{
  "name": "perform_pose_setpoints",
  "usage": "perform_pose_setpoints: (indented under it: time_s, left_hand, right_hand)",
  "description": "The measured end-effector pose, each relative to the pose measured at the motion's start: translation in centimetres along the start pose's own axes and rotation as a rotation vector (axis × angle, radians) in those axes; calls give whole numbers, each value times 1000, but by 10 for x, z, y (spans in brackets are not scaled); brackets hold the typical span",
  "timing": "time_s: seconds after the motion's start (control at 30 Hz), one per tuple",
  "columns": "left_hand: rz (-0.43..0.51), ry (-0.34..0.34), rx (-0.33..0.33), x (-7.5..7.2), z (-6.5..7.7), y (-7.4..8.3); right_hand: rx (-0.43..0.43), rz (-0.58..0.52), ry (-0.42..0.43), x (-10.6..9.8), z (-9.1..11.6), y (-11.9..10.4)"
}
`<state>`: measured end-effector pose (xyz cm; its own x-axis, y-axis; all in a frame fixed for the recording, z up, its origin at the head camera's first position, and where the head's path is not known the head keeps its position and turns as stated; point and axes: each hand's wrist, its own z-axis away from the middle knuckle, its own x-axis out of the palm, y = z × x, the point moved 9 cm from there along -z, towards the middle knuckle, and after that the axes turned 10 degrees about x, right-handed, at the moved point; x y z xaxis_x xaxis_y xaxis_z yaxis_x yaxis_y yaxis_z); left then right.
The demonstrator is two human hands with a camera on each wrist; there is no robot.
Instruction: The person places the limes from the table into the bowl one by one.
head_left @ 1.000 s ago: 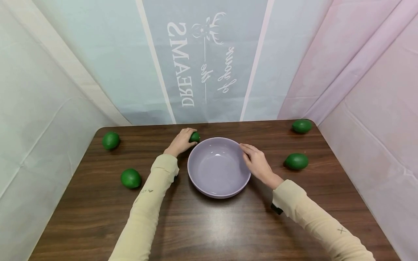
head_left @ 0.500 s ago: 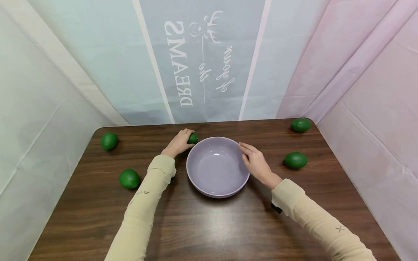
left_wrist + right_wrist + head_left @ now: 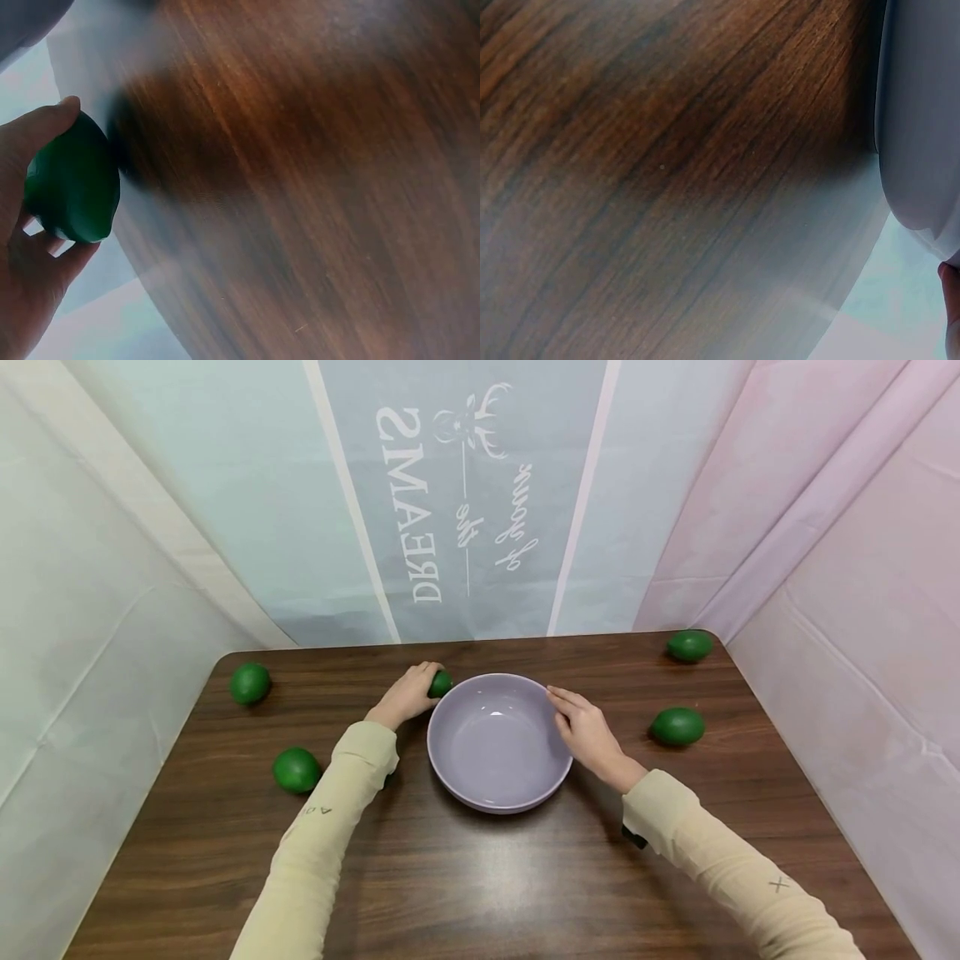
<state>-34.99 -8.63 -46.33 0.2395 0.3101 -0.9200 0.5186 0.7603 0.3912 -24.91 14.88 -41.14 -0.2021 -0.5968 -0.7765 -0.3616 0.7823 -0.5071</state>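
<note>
In the head view my left hand [image 3: 408, 695] grips a green lime [image 3: 440, 684] just left of the bowl's far rim. The left wrist view shows the thumb on one side of this lime [image 3: 75, 180] and the fingers on the other; whether it touches the table cannot be told. A pale purple bowl [image 3: 498, 760] stands on the table with nothing in it. My right hand [image 3: 588, 733] holds its right rim, thumb over the inside. In the right wrist view the bowl's outer wall [image 3: 922, 112] hides most of that hand; one fingertip [image 3: 950, 281] shows below.
Two limes lie left, one far [image 3: 250, 683] and one nearer [image 3: 296, 770]. Two more lie right, one near the back corner [image 3: 689, 646] and one nearer [image 3: 677, 727]. Fabric walls enclose the brown wooden table [image 3: 450, 885] at back and sides.
My left hand with the lime has shifted slightly left and toward me. The right hand stays at the bowl's rim. The whole view has drifted a little.
</note>
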Motion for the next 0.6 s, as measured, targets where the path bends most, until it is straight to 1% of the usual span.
perform_pose_setpoints:
  time_s: [0.2, 0.37, 0.47, 0.6]
  left_hand:
    - [-12, 13, 9, -2, 6, 0]
    - [-25, 4, 4, -4, 11, 0]
    - [-19, 2, 1, -5, 15, 0]
    - [-6, 19, -5, -9, 20, 0]
  right_hand:
    - [3, -8, 1, -1, 0, -1]
    - [5, -15, 1, 0, 0, -1]
    - [4, -17, 0, 0, 0, 0]
    - [1, -15, 3, -1, 0, -1]
